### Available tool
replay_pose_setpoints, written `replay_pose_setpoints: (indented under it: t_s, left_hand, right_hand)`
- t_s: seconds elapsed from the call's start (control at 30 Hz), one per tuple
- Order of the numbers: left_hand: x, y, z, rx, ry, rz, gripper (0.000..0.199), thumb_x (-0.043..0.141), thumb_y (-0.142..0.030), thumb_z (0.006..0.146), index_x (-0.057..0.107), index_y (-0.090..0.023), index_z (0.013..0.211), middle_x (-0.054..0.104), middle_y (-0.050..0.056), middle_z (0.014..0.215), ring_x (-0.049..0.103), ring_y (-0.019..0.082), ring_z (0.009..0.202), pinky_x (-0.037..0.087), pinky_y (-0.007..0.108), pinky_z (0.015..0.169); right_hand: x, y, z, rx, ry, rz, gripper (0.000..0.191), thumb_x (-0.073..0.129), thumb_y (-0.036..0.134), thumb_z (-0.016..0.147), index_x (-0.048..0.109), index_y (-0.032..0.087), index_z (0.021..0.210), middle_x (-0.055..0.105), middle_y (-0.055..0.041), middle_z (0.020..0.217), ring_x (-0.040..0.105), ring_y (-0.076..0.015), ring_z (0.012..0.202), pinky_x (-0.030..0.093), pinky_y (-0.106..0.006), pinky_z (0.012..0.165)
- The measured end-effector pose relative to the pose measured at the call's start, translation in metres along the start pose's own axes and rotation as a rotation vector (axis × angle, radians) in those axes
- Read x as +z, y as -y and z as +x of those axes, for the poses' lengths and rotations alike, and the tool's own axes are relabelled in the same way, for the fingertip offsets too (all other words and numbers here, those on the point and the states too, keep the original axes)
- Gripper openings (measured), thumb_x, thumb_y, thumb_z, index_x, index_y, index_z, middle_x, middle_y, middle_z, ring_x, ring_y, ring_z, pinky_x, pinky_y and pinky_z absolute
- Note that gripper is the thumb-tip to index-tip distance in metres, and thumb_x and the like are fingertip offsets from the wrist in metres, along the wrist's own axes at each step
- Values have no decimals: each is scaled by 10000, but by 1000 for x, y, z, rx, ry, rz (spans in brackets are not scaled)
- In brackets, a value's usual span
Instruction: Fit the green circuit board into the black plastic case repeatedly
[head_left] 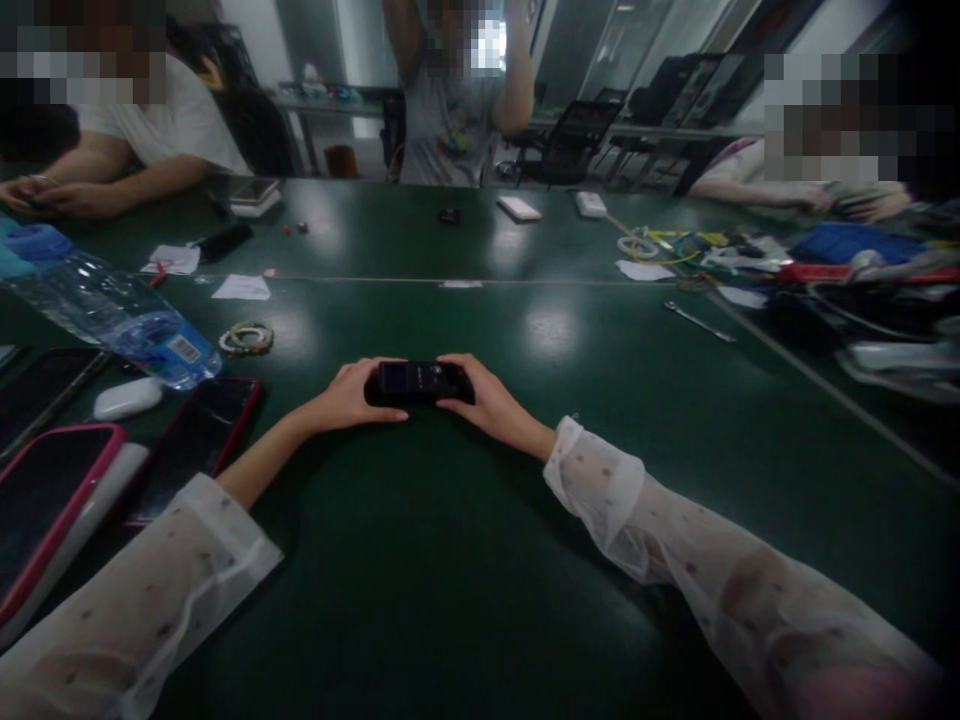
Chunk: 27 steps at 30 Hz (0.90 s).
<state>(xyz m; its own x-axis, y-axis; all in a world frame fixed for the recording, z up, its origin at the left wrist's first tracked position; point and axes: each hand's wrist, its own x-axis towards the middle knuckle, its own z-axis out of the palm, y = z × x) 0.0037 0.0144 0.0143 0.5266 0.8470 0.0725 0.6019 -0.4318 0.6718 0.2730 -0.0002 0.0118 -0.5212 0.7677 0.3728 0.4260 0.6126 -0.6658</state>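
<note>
A small black handheld device [424, 380] with a little screen at its left and buttons toward its right lies sideways between both hands, over the green table [450, 560]. Its left end is gripped by my left hand [352, 392], thumb along the near edge and fingers on the far side. My right hand [487, 398] closes round the right end in the same way. Sheer white dotted sleeves cover both forearms. A bracelet [248, 339] of beads lies beyond my left hand, and a red-edged phone [199, 445] lies left of my left wrist.
At left are a large water bottle [127, 310], a white case [127, 398] and a pink-edged phone [56, 510]. A wrench [699, 322] lies at right, near heaped cables and tools [862, 260]. Several people are round the table; a white phone [519, 208] lies at the far side.
</note>
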Motion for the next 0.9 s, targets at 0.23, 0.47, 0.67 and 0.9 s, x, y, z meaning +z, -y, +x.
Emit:
replay_pose_setpoints:
  t_s: [0.23, 0.47, 0.67, 0.9]
  left_hand:
    - [3, 5, 0, -9, -27, 96, 757, 722, -588, 683, 470, -254, 1314, 563, 104, 1245, 501, 353, 1176, 346, 543, 1015]
    - [5, 9, -1, -49, -40, 110, 679, 705, -601, 689, 517, -235, 1229, 575, 102, 1165, 532, 344, 1100, 419, 524, 938]
    - [5, 6, 0, -67, -38, 94, 691, 704, -589, 705, 511, -203, 1244, 566, 120, 1189, 507, 349, 1137, 416, 515, 943]
    - [6, 8, 0, -27, -54, 88, 656, 696, -563, 734, 512, -203, 1250, 584, 111, 1190, 516, 330, 1150, 381, 517, 988]
  right_hand:
    - [1, -2, 0, 8, -14, 26, 556, 695, 203, 803, 427, 233, 1289, 558, -87, 1245, 562, -241, 1172, 466, -495, 1020]
    - [1, -1, 0, 8, -17, 48, 551, 692, 216, 805, 425, 231, 1287, 560, -87, 1241, 561, -237, 1175, 464, -478, 1025]
    - [0, 1, 0, 21, -26, 50, 548, 680, 217, 811, 414, 242, 1289, 559, -86, 1233, 565, -248, 1168, 466, -497, 1017]
    - [-1, 3, 0, -4, -70, 32, 537, 677, 245, 817, 417, 247, 1287, 553, -88, 1240, 555, -256, 1174, 461, -497, 1014]
